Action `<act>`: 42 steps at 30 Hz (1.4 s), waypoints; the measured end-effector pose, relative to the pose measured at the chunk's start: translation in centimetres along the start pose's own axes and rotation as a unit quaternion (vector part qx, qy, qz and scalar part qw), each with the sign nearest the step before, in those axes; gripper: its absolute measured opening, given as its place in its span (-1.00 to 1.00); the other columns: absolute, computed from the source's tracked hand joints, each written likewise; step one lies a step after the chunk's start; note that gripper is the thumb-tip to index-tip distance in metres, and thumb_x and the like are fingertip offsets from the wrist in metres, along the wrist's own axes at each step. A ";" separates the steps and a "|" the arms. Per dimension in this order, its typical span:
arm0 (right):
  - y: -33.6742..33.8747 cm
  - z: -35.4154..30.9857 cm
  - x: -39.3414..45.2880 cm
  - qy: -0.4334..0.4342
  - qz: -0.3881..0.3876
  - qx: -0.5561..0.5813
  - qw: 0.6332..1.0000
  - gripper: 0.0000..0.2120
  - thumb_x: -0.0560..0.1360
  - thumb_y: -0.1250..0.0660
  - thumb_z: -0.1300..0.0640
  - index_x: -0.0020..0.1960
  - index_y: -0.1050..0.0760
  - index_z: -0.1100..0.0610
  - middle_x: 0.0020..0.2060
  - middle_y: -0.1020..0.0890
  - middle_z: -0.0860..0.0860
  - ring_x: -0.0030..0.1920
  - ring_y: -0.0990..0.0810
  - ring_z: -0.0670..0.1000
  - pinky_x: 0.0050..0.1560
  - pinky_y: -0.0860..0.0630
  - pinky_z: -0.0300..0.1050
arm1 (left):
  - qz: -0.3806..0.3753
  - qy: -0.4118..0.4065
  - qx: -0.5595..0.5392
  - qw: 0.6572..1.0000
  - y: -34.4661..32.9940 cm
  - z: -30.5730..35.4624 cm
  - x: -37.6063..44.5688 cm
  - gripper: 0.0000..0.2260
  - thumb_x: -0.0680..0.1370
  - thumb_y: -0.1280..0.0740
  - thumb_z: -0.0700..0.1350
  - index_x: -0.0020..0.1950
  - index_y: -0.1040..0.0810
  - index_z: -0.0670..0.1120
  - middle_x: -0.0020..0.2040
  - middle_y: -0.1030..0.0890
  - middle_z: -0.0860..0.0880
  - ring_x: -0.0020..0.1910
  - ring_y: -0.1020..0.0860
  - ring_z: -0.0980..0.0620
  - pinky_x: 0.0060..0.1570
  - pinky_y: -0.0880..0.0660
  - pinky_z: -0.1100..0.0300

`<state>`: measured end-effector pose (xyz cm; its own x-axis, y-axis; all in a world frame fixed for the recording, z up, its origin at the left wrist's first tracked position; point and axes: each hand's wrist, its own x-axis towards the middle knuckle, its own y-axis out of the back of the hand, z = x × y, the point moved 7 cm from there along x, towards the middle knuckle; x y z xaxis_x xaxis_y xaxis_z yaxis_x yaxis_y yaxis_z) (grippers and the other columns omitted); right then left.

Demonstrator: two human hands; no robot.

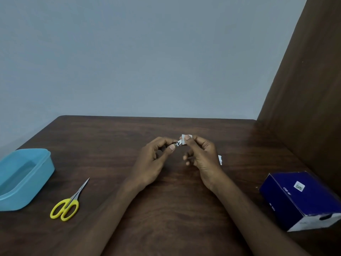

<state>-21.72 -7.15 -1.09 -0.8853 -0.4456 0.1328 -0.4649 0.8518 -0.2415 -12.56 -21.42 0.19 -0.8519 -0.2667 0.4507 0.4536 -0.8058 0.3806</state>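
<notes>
1. The small white packet [184, 139] is held in the air above the middle of the bench [110, 145], between the two hands; a silvery strip [176, 144] sticks out of its left side.
2. The left hand [156, 159] pinches that strip between thumb and forefinger; the right hand [201, 156] pinches the packet the same way, and its other fingers [187, 159] are loosely curled and hold nothing.
3. The packet looks very light, thin and papery; it would likely crumple or tear under a hard squeeze, so a fingertip pinch at the edges suits it.
4. The strip seems stiffer and possibly slippery or sharp; what it is cannot be told; it is best held by its flat faces, close to the packet.
5. A white scrap [220, 159] lies just behind the right hand; scissors [67, 204] and a blue tub [24, 178] lie well to the left, and a dark blue box [302, 198] to the right.
</notes>
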 end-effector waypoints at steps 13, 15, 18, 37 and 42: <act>0.4 0.1 0.2 0.015 0.032 -0.012 0.999 -0.80 0.67 -0.41 0.07 -0.02 -0.70 0.17 -0.16 -0.73 0.04 -0.48 -0.52 -0.06 -0.51 -0.40 -0.20 | 0.009 -0.009 0.026 1.000 -0.1 0.8 -0.4 -0.86 0.70 -0.38 -0.04 0.19 -0.70 0.14 0.05 -0.63 0.11 -0.16 -0.55 0.17 -0.15 -0.43 0.24; 0.6 0.1 0.1 0.022 0.038 -0.018 0.999 -0.79 0.67 -0.40 0.08 -0.01 -0.70 0.21 -0.15 -0.74 0.06 -0.48 -0.51 -0.06 -0.51 -0.40 -0.20 | 0.028 -0.029 0.056 0.998 0.2 1.4 -0.5 -0.87 0.65 -0.46 -0.03 0.17 -0.71 0.14 0.06 -0.63 0.15 -0.05 -0.61 0.12 -0.13 -0.47 0.28; 0.7 -0.1 0.1 0.039 0.044 -0.029 0.998 -0.75 0.66 -0.42 0.07 -0.02 -0.69 0.26 -0.18 -0.70 0.14 -0.47 -0.49 -0.06 -0.50 -0.40 -0.20 | 0.075 -0.087 0.131 0.985 0.7 2.7 -0.8 -0.78 0.53 -0.59 0.00 0.17 -0.72 0.08 0.06 -0.62 0.19 -0.01 -0.61 0.19 -0.06 -0.45 0.45; 0.0 0.7 -0.3 -0.013 0.029 -0.001 0.999 -0.87 0.56 -0.52 0.27 0.08 -0.70 0.32 -0.10 -0.78 0.19 -0.18 -0.74 0.03 -0.07 -0.71 -0.11 | 0.147 -0.080 0.069 0.984 1.7 1.5 -0.7 -0.82 0.56 -0.57 -0.16 0.15 -0.76 -0.02 0.01 -0.74 0.14 -0.02 -0.73 0.12 -0.06 -0.69 0.20; -1.2 0.7 -0.8 -0.050 -0.002 0.035 0.998 -0.92 0.60 -0.47 0.23 -0.02 -0.71 0.24 -0.17 -0.72 0.13 -0.23 -0.65 -0.02 -0.13 -0.65 -0.14 | 0.161 -0.081 0.072 0.981 1.9 1.1 -0.7 -0.80 0.54 -0.59 -0.17 0.14 -0.78 0.00 0.00 -0.74 0.16 -0.02 -0.73 0.14 -0.05 -0.72 0.09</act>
<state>-20.48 -7.97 -1.55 -0.8778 -0.4775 0.0377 -0.4648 0.8302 -0.3078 -10.82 -22.24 1.51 -0.6109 -0.3980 0.6844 0.7347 -0.6071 0.3027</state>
